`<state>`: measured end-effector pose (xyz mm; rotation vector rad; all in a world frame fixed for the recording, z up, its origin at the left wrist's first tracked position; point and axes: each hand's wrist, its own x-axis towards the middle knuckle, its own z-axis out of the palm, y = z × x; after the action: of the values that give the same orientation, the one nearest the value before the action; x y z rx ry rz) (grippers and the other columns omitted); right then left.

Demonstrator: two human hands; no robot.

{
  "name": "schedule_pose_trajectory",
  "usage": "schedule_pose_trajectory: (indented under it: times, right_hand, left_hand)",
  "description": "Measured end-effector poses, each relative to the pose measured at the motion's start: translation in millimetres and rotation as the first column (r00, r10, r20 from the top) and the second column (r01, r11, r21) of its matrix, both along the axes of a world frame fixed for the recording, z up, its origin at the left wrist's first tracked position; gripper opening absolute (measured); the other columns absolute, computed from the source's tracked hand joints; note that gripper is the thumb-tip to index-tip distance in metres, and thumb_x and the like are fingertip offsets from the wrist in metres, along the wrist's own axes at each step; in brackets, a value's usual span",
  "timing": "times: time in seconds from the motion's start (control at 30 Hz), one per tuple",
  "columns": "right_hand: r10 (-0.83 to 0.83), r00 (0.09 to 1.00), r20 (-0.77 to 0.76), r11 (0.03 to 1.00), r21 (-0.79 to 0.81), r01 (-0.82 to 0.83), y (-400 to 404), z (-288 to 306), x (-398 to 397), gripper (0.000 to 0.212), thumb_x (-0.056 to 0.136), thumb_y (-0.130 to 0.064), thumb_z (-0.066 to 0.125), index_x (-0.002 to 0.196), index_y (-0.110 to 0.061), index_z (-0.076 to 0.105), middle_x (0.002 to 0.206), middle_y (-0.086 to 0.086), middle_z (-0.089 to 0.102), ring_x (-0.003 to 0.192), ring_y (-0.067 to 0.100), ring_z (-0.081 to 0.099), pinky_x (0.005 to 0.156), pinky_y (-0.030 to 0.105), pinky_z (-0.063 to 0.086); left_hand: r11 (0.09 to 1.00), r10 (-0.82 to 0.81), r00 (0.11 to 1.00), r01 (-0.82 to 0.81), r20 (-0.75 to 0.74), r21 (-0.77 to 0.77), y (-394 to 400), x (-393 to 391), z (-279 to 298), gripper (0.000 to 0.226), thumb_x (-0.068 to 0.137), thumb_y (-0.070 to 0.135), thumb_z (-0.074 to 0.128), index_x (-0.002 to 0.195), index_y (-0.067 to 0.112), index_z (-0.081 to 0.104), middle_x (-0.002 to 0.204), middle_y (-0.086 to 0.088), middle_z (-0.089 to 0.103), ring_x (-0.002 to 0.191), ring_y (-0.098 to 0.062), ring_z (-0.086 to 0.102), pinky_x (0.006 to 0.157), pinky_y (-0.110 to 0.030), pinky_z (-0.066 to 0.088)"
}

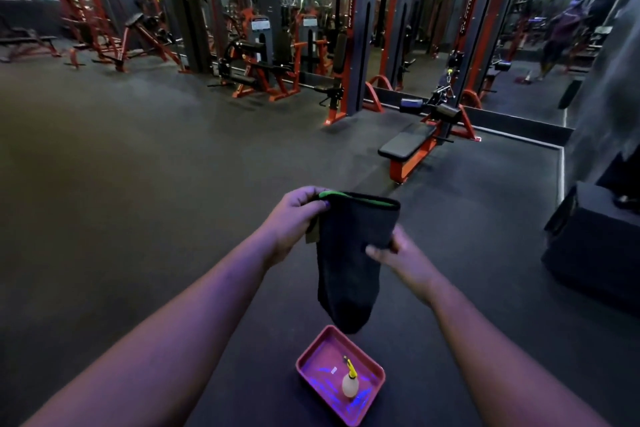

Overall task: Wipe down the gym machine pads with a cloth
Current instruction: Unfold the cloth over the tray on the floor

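A dark cloth (349, 253) with a green top edge hangs in front of me over the floor. My left hand (294, 218) grips its upper left corner. My right hand (394, 250) pinches its right side lower down. The cloth's bottom end dangles just above a pink tray (311, 350). The nearest padded machine is an orange-framed bench with a black flat pad (405, 144) and a roller pad (448, 111), standing ahead to the right, well beyond my hands.
In the pink tray on the floor stands a small spray bottle (349, 383) with a yellow nozzle. A black box (595, 246) sits at the right. Rows of orange and grey machines (263, 66) line the mirrored back wall. Open dark floor (138, 166) spreads to the left.
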<state>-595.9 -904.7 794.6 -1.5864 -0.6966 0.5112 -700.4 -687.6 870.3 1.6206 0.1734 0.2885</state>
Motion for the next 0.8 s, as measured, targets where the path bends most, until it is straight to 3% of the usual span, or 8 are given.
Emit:
schedule_pose_trajectory:
  times: [0.07,0.2,0.3,0.4,0.47,0.57,0.73,0.8]
  right_hand:
    - [0.03,0.999,-0.018,0.996,-0.079,-0.031,9,-15,13,0.005,0.099,-0.012,0.065,0.102,-0.009,0.066,0.096,-0.012,0.075,0.093,0.001,0.065,0.085,0.02,0.048]
    - [-0.1,0.946,-0.307,0.985,0.103,0.137,39,-10,34,0.017,0.098,-0.03,0.059,0.103,-0.017,0.069,0.1,0.003,0.077,0.087,0.013,0.072,0.073,0.029,0.054]
    - [-0.102,0.872,-0.48,0.953,0.204,0.224,65,-12,52,0.019,0.103,-0.023,0.053,0.107,-0.012,0.068,0.104,0.013,0.077,0.088,0.021,0.075,0.071,0.032,0.061]
    - [-0.161,0.796,-0.583,0.918,0.207,0.337,77,-26,69,0.022,0.104,-0.024,0.054,0.112,-0.007,0.065,0.116,0.022,0.072,0.1,0.028,0.072,0.089,0.044,0.059]
    - [-0.181,0.784,-0.594,0.946,0.115,0.305,73,-47,83,0.027,0.1,-0.026,0.06,0.122,-0.011,0.06,0.124,0.02,0.07,0.106,0.027,0.069,0.093,0.043,0.057]
    - [-0.194,0.851,-0.487,0.975,-0.191,0.113,69,-84,96,0.03,0.097,-0.013,0.067,0.125,-0.018,0.058,0.107,0.004,0.075,0.085,0.012,0.073,0.065,0.026,0.055]
    - [-0.407,0.821,-0.4,0.87,-0.443,0.216,96,-145,123,0.012,0.093,-0.013,0.071,0.101,-0.016,0.062,0.098,0.008,0.07,0.079,0.016,0.06,0.069,0.03,0.044]
    - [-0.482,0.786,-0.387,0.827,-0.498,0.262,114,-166,133,0.009,0.094,-0.015,0.071,0.093,-0.017,0.061,0.091,0.006,0.065,0.079,0.014,0.055,0.061,0.026,0.04]
  left_hand:
    - [0.988,0.032,0.997,-0.022,0.065,-0.152,2,25,8,0.02,0.102,0.008,0.057,0.117,0.011,0.069,0.098,-0.006,0.074,0.079,-0.012,0.067,0.063,-0.024,0.054]
    - [0.925,-0.055,0.998,0.052,0.003,-0.377,17,50,-26,0.051,0.101,0.052,0.049,0.138,0.017,0.059,0.135,-0.008,0.068,0.124,-0.023,0.064,0.106,-0.04,0.051]
    - [0.911,-0.223,0.94,0.107,-0.258,-0.399,12,51,-99,0.06,0.096,0.067,0.044,0.13,0.023,0.065,0.134,-0.002,0.068,0.124,-0.016,0.064,0.105,-0.033,0.046]
    - [0.901,-0.228,0.928,0.086,-0.295,-0.426,12,69,-149,0.058,0.092,0.049,0.069,0.125,0.001,0.066,0.129,-0.02,0.068,0.11,-0.027,0.068,0.096,-0.037,0.051]
    - [0.874,-0.21,0.939,0.055,-0.273,-0.484,20,90,-165,0.044,0.097,0.029,0.068,0.13,0.0,0.064,0.13,-0.022,0.067,0.117,-0.032,0.066,0.104,-0.04,0.051]
    - [0.903,-0.16,0.92,-0.01,-0.358,-0.429,44,123,-192,0.037,0.096,0.023,0.071,0.126,0.002,0.067,0.121,-0.018,0.073,0.115,-0.031,0.069,0.104,-0.041,0.053]
    - [0.962,-0.077,0.853,-0.072,-0.516,-0.262,92,167,-259,0.032,0.087,0.019,0.081,0.111,-0.001,0.072,0.103,-0.018,0.078,0.097,-0.034,0.074,0.076,-0.034,0.057]
    - [0.976,-0.045,0.827,-0.083,-0.56,-0.202,108,182,-291,0.035,0.081,0.011,0.085,0.11,-0.003,0.071,0.103,-0.02,0.077,0.096,-0.034,0.074,0.076,-0.034,0.059]
